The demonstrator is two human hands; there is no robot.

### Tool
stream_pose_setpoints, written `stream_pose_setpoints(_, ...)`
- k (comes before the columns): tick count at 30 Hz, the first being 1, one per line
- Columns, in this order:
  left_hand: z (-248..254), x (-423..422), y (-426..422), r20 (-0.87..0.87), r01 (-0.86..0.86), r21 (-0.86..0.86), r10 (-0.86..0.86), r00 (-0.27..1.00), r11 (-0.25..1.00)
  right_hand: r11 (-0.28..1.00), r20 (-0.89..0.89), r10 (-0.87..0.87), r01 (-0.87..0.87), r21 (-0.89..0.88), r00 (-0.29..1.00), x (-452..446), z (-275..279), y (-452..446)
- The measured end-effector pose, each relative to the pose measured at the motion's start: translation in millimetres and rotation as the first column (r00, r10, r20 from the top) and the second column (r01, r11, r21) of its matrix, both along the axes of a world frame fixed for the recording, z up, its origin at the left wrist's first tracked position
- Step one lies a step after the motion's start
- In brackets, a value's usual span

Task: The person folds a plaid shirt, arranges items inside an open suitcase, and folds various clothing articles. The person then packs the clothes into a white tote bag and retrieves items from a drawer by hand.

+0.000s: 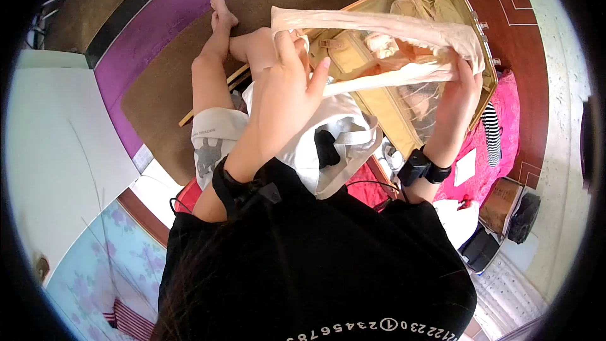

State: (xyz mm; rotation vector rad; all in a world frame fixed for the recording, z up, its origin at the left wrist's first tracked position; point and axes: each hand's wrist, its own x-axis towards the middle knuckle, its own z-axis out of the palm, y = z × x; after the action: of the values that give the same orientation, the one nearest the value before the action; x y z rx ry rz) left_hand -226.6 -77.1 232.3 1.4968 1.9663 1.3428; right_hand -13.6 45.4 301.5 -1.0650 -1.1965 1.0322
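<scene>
A pale pink stretchy garment point(379, 20) is pulled out into a wide loop between my two hands, above an open suitcase. My left hand point(287, 82) is at the loop's left end, fingers curled into the fabric and thumb sticking out. At the right end, my right hand point(466, 82) has its fingers tucked into the stretched cloth, which partly covers them. Below the loop, the tan-lined suitcase point(372, 110) holds light, crumpled cloth items point(382, 45). White fabric with a strap point(341, 126) lies over my lap, near my left forearm.
A bright pink cloth point(505, 110) lies right of the suitcase, with a black-and-white striped cloth point(491, 132) and a white card point(465, 167) on it. A brown box-like bag point(500, 201) stands lower right. A brown mat with purple edging point(151, 88) extends left; a white surface point(57, 126) stands beyond.
</scene>
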Motion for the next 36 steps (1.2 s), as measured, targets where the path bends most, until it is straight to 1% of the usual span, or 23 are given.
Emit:
stream_pose_setpoints(2, -7.3, -3.8, -0.6, -0.082, -0.019, 0.009, 0.02, 0.996, 1.0, 0.992, -0.107, 0.043, -0.055, -0.114, 0.993, 15.9, -1.7, 5.7)
stream_pose_setpoints(5, -9.6, -7.3, -2.7, -0.042, -0.048, -0.091, 0.045, 0.998, 0.995, 0.972, -0.214, 0.096, -0.138, -0.192, 0.972, 25.8, -2.5, 10.5)
stream_pose_setpoints(8, -8.7, -13.7, -4.6, -0.03, -0.064, -0.162, 0.059, 0.998, 0.985, 0.987, -0.191, 0.052, -0.079, -0.137, 0.98, 21.7, -0.9, 9.9)
stream_pose_setpoints(11, -18.9, -17.7, -1.8, 0.005, -0.057, -0.138, 0.058, 0.998, 0.989, 0.985, -0.208, 0.096, -0.123, -0.122, 0.973, 6.9, 9.7, -1.4)
stream_pose_setpoints(14, -15.7, -18.8, -2.7, 0.017, -0.066, -0.129, 0.069, 0.997, 0.989, 0.985, -0.213, 0.124, -0.146, -0.091, 0.969, 5.1, 10.9, -2.3)
stream_pose_setpoints(17, -13.9, -24.9, -5.2, 0.081, 0.048, -0.168, -0.035, 0.996, 0.985, 0.983, -0.228, 0.128, -0.154, -0.099, 0.965, 19.3, 2.5, 9.2)
stream_pose_setpoints(20, 0.3, -36.4, -11.0, 0.102, 0.261, -0.17, -0.246, 0.964, 0.95, 0.956, -0.326, 0.133, -0.208, -0.207, 0.936, 32.5, -0.4, 17.9)
stream_pose_setpoints(23, 9.0, -41.1, -14.0, 0.107, 0.318, -0.097, -0.308, 0.945, 0.943, 0.966, -0.363, 0.131, -0.202, -0.164, 0.923, 31.5, 3.3, 15.6)
stream_pose_setpoints(25, 9.4, -43.4, -14.9, 0.132, 0.341, -0.03, -0.335, 0.933, 0.94, 0.96, -0.393, 0.173, -0.244, -0.138, 0.903, 31.8, 4.2, 15.6)
stream_pose_setpoints(27, 2.3, -48.0, -14.8, 0.259, 0.368, -0.045, -0.345, 0.902, 0.929, 0.958, -0.424, 0.187, -0.26, -0.123, 0.886, 35.5, 2.0, 18.1)
stream_pose_setpoints(29, -15.3, -52.5, -13.8, 0.463, 0.417, -0.142, -0.312, 0.83, 0.898, 0.962, -0.432, 0.168, -0.243, -0.124, 0.886, 36.0, 0.9, 19.4)
stream_pose_setpoints(32, -19.1, -56.4, -15.6, 0.702, 0.376, -0.102, -0.202, 0.683, 0.921, 0.963, -0.421, 0.159, -0.235, -0.134, 0.893, 36.8, 0.7, 20.9)
stream_pose_setpoints(35, -7.3, -43.5, -14.1, 0.795, 0.187, 0.029, -0.136, 0.592, 0.982, 0.962, -0.412, 0.153, -0.23, -0.144, 0.898, 32.9, 2.3, 19.7)
stream_pose_setpoints(36, -15.4, -46.3, -14.2, 0.849, 0.209, 0.037, -0.141, 0.509, 0.977, 0.96, -0.416, 0.162, -0.24, -0.143, 0.895, 35.8, -0.7, 21.0)
